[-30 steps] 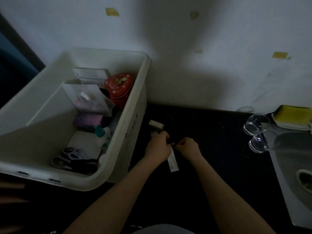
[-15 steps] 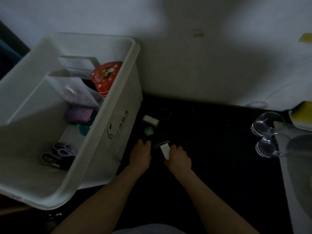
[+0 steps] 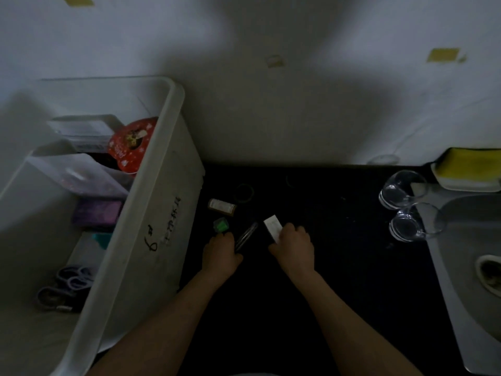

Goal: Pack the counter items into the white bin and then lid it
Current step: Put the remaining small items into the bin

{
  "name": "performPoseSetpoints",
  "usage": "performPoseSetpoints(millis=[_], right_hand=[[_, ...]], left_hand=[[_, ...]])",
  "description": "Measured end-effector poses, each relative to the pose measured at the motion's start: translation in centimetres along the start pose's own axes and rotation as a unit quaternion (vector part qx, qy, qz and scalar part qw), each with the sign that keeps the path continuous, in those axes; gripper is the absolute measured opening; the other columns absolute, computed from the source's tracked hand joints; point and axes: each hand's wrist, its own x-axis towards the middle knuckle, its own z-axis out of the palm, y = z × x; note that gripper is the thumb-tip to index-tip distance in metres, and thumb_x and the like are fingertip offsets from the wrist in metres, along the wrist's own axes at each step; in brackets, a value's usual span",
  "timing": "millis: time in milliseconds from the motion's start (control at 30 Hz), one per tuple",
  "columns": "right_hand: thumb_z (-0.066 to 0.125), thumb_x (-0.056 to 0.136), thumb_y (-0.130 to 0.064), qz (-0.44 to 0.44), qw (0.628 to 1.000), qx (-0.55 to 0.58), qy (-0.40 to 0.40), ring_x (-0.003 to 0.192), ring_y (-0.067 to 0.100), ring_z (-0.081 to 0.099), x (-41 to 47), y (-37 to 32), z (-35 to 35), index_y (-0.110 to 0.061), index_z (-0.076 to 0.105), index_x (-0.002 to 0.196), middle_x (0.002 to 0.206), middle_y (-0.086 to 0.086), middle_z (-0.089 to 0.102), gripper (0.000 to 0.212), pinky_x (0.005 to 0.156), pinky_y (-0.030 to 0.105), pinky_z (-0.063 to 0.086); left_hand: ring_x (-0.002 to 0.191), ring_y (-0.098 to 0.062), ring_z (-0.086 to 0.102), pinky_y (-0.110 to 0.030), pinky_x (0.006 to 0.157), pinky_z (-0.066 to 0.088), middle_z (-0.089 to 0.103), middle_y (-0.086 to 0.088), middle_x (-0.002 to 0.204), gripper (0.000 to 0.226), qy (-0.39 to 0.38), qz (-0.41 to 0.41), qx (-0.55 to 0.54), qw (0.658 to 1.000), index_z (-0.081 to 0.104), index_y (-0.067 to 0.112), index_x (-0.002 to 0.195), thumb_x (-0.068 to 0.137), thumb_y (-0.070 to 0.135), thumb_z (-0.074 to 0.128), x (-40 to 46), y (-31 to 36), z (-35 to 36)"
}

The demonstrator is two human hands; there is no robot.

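1. Bin (image 3: pixel 151 213) items first, from the fingers outward: the right hand (image 3: pixel 292 248) has its fingers curled round the near end of a white card (image 3: pixel 272 229), pinching it; the card's long axis runs from the hand up and left, its free end pointing toward the wall.
2. The left hand (image 3: pixel 219 253) lies knuckles-up on the black bench (image 3: pixel 339 267), fingers curled down at the near end of a dark pen (image 3: pixel 246 236); whether they truly grip it I cannot tell. The pen's long axis slants from near-left to far-right, tip toward the card.
3. Both forearms come in from the bottom edge and converge, the two hands close beside each other but apart, with the pen between them.
4. Just beyond the left fingers sits a small green block (image 3: pixel 221 226), and beyond that a brown bottle (image 3: pixel 222 206) lies on its side, long axis left to right.
5. A dark ring (image 3: pixel 244 193) lies on the bench past the bottle.
6. The bin stands at the left of the bench against the wall, open, with handwriting on its side. Inside show a red tin (image 3: pixel 130 143), a purple box (image 3: pixel 97 214), scissors (image 3: pixel 65 286) and clear plastic cases.
7. At the right edge two glasses (image 3: pixel 406 210) lie beside a sink (image 3: pixel 474 267), and a yellow sponge (image 3: pixel 471 165) sits in a white dish.
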Motion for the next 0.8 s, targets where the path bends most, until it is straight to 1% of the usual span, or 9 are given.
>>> performPoseSetpoints(millis=[100,200,267,433,500,567,633,700,800], right_hand=[[0.063,0.078,-0.025,0.001,0.996,0.08,0.03,0.093,0.026,0.056,-0.2,-1.3,-1.3,-0.005,0.054,0.095,0.104,0.011,0.054,0.027,0.075,0.034,0.049],[0.063,0.075,-0.021,0.0,0.985,0.158,0.065,0.089,0.024,0.056,-0.6,-3.0,-3.4,-0.004,0.057,0.093,0.103,0.009,0.054,0.025,0.073,0.03,0.045],[0.063,0.075,-0.02,-0.029,0.974,0.204,0.091,0.086,0.02,0.055,-1.2,-4.0,-5.0,-0.005,0.059,0.092,0.102,0.007,0.055,0.024,0.071,0.028,0.042],[0.068,0.075,-0.015,-0.106,0.936,0.283,0.181,0.083,0.014,0.053,-3.1,-6.7,-8.9,-0.009,0.06,0.089,0.092,0.004,0.056,0.017,0.069,0.017,0.034],[0.067,0.077,-0.014,-0.13,0.919,0.308,0.208,0.084,0.015,0.058,-4.1,-8.3,-10.4,-0.008,0.062,0.091,0.09,0.005,0.061,0.016,0.069,0.016,0.037],[0.064,0.082,-0.013,-0.163,0.901,0.341,0.211,0.082,0.011,0.06,-5.5,-10.3,-11.7,-0.011,0.062,0.094,0.089,0.001,0.063,0.012,0.067,0.013,0.043],[0.06,0.087,-0.012,-0.206,0.883,0.365,0.209,0.076,0.006,0.059,-7.1,-12.7,-12.6,-0.016,0.058,0.092,0.084,-0.004,0.061,0.007,0.065,0.01,0.045],[0.059,0.089,-0.011,-0.236,0.865,0.394,0.204,0.076,0.01,0.061,-8.5,-15.3,-13.0,-0.019,0.056,0.093,0.079,-0.006,0.06,0.009,0.068,0.02,0.05],[0.061,0.088,-0.011,-0.251,0.848,0.43,0.184,0.084,0.015,0.065,-10.1,-19.5,-12.6,-0.017,0.057,0.097,0.082,-0.009,0.062,0.012,0.071,0.026,0.053]], left_hand=[[0.066,-0.01,0.048,-0.022,0.056,0.034,0.046,0.003,0.071,0.021,-0.002,0.009,-0.152,0.988,0.042,0.015,0.075,0.086,0.011,0.059,-0.3,1.1,-1.4],[0.07,-0.008,0.05,-0.015,0.057,0.035,0.054,0.002,0.077,0.008,0.045,0.031,-0.25,0.967,0.055,0.01,0.088,0.087,0.013,0.063,-0.7,3.0,-3.6],[0.074,-0.012,0.053,-0.015,0.056,0.037,0.056,-0.001,0.079,0.014,0.096,0.047,-0.285,0.953,0.058,0.006,0.095,0.086,0.013,0.065,-1.1,4.3,-5.3],[0.086,-0.021,0.057,-0.031,0.074,0.046,0.06,-0.006,0.088,0.014,0.17,0.086,-0.392,0.9,0.06,0.008,0.101,0.089,0.015,0.061,-3.4,6.7,-10.4],[0.094,-0.026,0.061,-0.038,0.084,0.051,0.065,-0.012,0.097,0.013,0.192,0.109,-0.406,0.887,0.062,0.007,0.101,0.091,0.015,0.058,-4.8,7.0,-12.9],[0.093,-0.029,0.063,-0.04,0.086,0.05,0.065,-0.017,0.098,0.01,0.204,0.145,-0.395,0.884,0.065,0.009,0.094,0.092,0.015,0.056,-6.6,6.7,-15.5],[0.082,-0.023,0.06,-0.031,0.078,0.048,0.064,-0.017,0.089,0.012,0.212,0.19,-0.38,0.88,0.067,0.01,0.091,0.093,0.014,0.055,-8.4,5.8,-18.0],[0.074,-0.011,0.059,-0.023,0.071,0.046,0.067,-0.014,0.084,0.014,0.239,0.223,-0.363,0.873,0.068,0.007,0.094,0.092,0.011,0.055,-10.0,4.1,-20.4],[0.061,0.013,0.059,-0.005,0.065,0.047,0.066,0.008,0.076,0.012,0.276,0.227,-0.391,0.848,0.067,0.021,0.092,0.087,0.01,0.064,-12.0,0.2,-23.7]])
